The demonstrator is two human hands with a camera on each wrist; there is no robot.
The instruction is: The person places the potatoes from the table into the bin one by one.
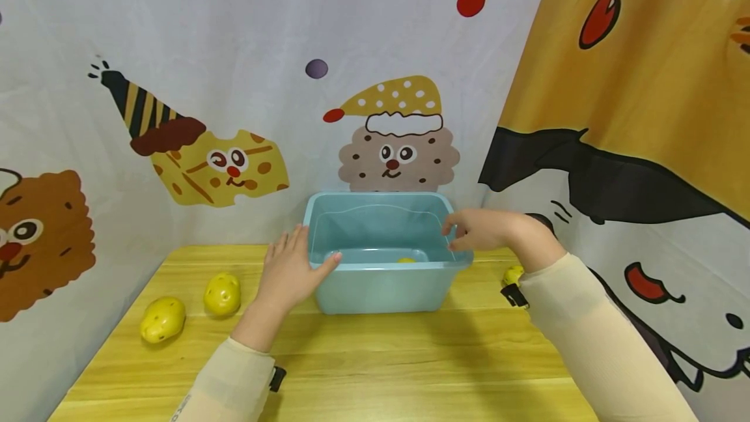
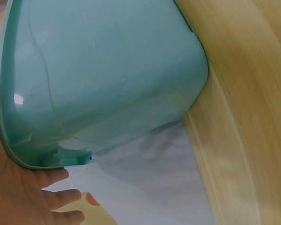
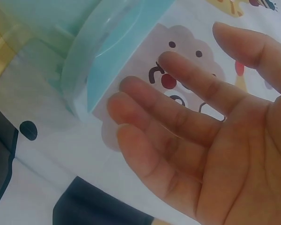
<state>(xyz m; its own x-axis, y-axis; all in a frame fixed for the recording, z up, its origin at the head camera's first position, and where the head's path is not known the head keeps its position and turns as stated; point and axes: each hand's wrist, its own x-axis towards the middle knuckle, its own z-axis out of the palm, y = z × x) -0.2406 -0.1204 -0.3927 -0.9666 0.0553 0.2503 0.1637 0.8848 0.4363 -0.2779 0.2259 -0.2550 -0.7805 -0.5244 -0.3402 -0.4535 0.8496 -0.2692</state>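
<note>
A light blue plastic tub (image 1: 381, 288) stands on the wooden table, with part of a yellow object (image 1: 405, 260) visible inside. My left hand (image 1: 289, 272) rests against the tub's left front corner, fingers spread and straight. In the left wrist view, the fingers of that hand (image 2: 28, 192) extend past the tub's rim. Over the right edge of the tub hovers my right hand (image 1: 486, 232), its fingers loosely bent. Seen from the right wrist, the palm of the right hand (image 3: 201, 131) holds nothing, and its fingertips are apart from the rim.
Two yellow, potato-shaped pieces with small dark pits, one nearer (image 1: 163, 320) and one farther (image 1: 222, 294), lie on the table (image 1: 375, 370) at left. Another yellow piece (image 1: 513, 275) is partly hidden behind my right wrist. A cartoon-printed curtain (image 1: 234, 31) hangs behind the tub.
</note>
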